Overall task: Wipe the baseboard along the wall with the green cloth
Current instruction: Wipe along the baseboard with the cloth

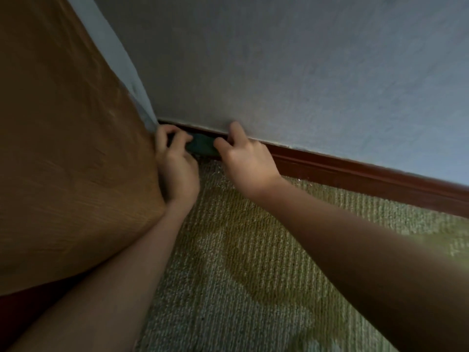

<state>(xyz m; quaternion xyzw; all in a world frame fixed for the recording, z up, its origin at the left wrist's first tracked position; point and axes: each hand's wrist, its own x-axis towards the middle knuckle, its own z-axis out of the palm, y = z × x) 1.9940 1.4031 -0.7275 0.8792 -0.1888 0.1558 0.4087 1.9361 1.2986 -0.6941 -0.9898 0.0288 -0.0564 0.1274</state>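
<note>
Baseboard (355, 171) of dark reddish-brown wood runs along the foot of a grey-blue wall (291, 72), slanting down toward the right edge of the view, and everything of note sits at its left end. Pressed flat against the face of the baseboard there is the green cloth (202, 146), bunched into a small dark wad that shows only between the two hands. On the cloth's left end the left hand (175, 161) has its fingers curled in, pinching the fabric against the baseboard, with its knuckles just beside the wooden panel (63, 148) that stands at the baseboard's left end (some large piece of furniture, its grain a warm orange-brown). On the cloth's right end the right hand (245, 158) grips too: its thumb lies on the cloth, one finger reaches above the top edge of the baseboard and touches the wall, and the other fingers are hidden behind the hand. Both forearms come in from the bottom of the view, bare, and lie above the carpet (253, 262), a ribbed green-beige pile that meets the lower edge of the baseboard. Above the baseboard's left end, a pale strip (114, 59) runs up between the wooden panel and the wall; what it is cannot be told.
</note>
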